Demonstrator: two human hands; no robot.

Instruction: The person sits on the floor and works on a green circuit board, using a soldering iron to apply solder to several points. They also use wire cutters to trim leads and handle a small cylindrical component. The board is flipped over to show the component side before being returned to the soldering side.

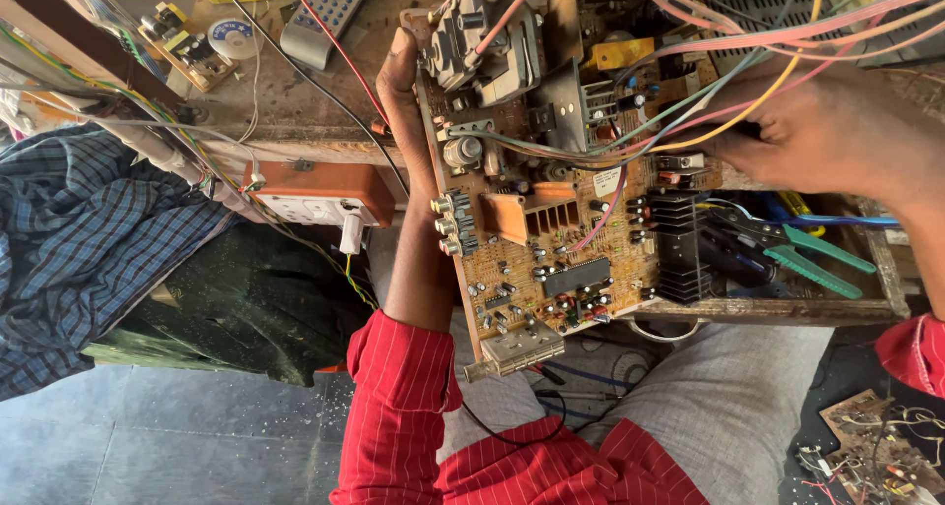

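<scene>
The left hand (402,92) is gripping the circuit board (551,239) by its edge, propping it against the tabletop (295,92) with components facing up. The right hand (827,131) is pinching the coloured wires (689,121); green-handled pliers (797,249) are lying just below.

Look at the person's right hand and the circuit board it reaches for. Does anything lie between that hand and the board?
Yes. A bundle of coloured wires crosses over the circuit board where the right hand reaches in; its fingers are among them. The left hand grips the board's edge directly.
</scene>
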